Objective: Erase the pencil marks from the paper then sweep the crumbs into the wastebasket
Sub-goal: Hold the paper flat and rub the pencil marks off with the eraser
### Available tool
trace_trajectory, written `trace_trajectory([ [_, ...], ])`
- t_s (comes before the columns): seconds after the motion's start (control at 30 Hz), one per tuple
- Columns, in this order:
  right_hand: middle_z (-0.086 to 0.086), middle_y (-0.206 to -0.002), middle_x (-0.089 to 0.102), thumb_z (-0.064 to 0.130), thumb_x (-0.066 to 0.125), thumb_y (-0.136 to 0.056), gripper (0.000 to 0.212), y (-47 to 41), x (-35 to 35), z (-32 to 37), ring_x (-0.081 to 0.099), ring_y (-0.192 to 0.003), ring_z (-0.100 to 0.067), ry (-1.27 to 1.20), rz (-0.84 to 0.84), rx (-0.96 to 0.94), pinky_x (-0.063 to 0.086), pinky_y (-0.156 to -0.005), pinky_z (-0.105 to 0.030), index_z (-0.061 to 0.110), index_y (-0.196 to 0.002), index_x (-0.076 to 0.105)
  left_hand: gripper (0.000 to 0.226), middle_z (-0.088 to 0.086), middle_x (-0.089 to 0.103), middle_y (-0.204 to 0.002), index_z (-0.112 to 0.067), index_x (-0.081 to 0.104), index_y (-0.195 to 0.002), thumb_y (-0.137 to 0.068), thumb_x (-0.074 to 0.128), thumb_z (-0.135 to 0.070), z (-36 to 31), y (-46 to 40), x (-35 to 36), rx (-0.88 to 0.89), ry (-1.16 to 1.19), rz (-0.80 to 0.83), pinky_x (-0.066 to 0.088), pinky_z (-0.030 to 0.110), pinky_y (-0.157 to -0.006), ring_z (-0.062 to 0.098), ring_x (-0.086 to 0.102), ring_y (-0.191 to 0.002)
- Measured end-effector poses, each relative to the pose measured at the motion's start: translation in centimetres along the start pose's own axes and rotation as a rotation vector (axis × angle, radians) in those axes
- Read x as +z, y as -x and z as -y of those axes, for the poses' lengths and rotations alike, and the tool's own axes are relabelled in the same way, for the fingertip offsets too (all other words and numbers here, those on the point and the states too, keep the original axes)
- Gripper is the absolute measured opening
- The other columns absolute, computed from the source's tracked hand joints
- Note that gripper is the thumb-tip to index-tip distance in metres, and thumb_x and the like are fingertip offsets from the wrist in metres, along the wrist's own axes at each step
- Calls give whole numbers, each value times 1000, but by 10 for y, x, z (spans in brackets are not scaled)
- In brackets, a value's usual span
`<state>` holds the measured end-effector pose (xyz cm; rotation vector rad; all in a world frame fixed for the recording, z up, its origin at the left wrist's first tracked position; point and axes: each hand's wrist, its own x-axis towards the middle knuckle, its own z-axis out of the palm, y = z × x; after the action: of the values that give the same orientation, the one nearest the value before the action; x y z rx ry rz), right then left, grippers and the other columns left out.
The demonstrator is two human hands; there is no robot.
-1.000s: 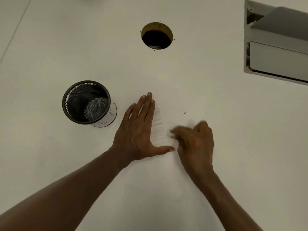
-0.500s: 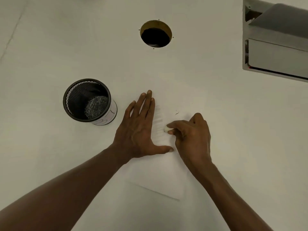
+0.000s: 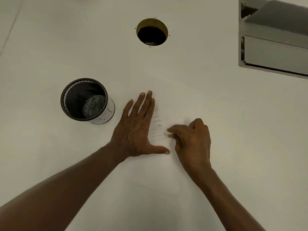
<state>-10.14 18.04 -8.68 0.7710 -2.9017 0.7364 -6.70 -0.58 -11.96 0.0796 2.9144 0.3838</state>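
We find a white sheet of paper (image 3: 155, 174) lying flat on the pale tabletop (image 3: 233, 130), its near edge faintly visible. The left hand (image 3: 136, 130) rests palm down on the sheet, fingers straight and together, thumb spread wide toward the right. The right hand (image 3: 191, 140) sits just beside it, fingers curled, pinching a small white eraser (image 3: 166, 134) at the fingertips; the eraser touches the paper. Between the two hands we note a band of faint grey pencil marks (image 3: 156, 125), with a few small dark crumbs (image 3: 159, 125) on it and one further up the sheet. A black mesh wastebasket (image 3: 86, 100) stands upright on the tabletop, to the left of the left hand and apart from it, with a grey wad in its bottom. A round hole (image 3: 152, 32) in the tabletop lies beyond the paper. A grey metal unit (image 3: 273, 39) occupies the far right corner.
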Motion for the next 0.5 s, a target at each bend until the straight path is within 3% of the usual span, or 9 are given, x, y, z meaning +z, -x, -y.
trace_trajectory([
  [0.1, 4, -78, 73, -4, 76, -73, 22, -21, 5, -3, 38, -74, -13, -1, -48, 11, 40, -56, -34, 14, -85, 77, 154, 16, -11, -170, 1, 3, -160, -57, 30, -109, -1, 0, 2, -11, 4, -14, 5, 53, -127, 28, -10, -158],
  [0.27, 7, -80, 72, -8, 78, -67, 29, 36, -7, 1, 39, -70, -14, 24, -17, 13, 41, -57, -34, 16, -83, 77, 153, 16, -11, -170, 2, 4, -160, -57, 29, -109, 0, 0, 1, -18, 5, -18, 6, 54, -127, 28, -10, -158],
  [0.4, 6, -76, 72, -2, 77, -72, 22, -25, 6, -6, 46, -70, -16, 47, -77, -23, 42, -57, -34, 15, -85, 77, 152, 16, -10, -170, 2, 6, -160, -58, 30, -108, 0, 1, 2, -11, 9, -29, 7, 54, -127, 28, -9, -158],
  [0.5, 9, -79, 72, 6, 76, -80, 13, -29, 3, 6, 55, -70, -6, -220, -12, 146, 48, -62, -24, 16, -87, 75, 150, 17, -6, -170, 3, 9, -160, -59, 32, -107, 0, 1, 3, -4, 28, -42, 9, 55, -126, 29, -6, -158],
])
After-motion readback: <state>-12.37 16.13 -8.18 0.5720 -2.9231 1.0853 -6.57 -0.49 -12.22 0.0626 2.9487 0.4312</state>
